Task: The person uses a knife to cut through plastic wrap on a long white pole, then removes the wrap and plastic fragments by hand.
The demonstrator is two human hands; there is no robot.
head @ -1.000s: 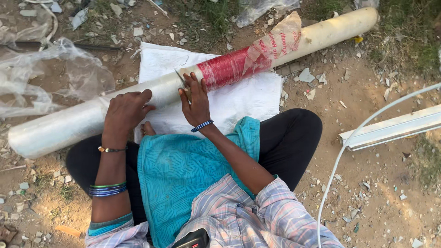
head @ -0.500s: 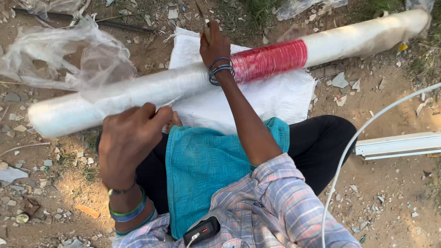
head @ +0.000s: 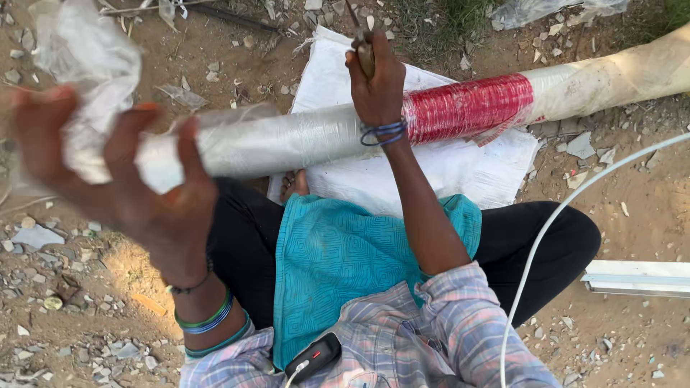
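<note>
Clear plastic wrap covers the roll [head: 287, 140], which lies across the lap on the white sack [head: 460, 169]. Right hand [head: 377, 82] clenched on a tool handle [head: 365, 54], now raised above the red band [head: 467, 108]. Left hand [head: 122, 179], earlier on the roll, is lifted with fingers spread, blurred.

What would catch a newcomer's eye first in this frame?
Probably the long plastic-wrapped roll lying across the white sack, with its bright red band right of centre. The right hand sits on the roll gripping a thin tool. The blurred left hand looms large at the left, fingers spread, near loose clear plastic.
</note>
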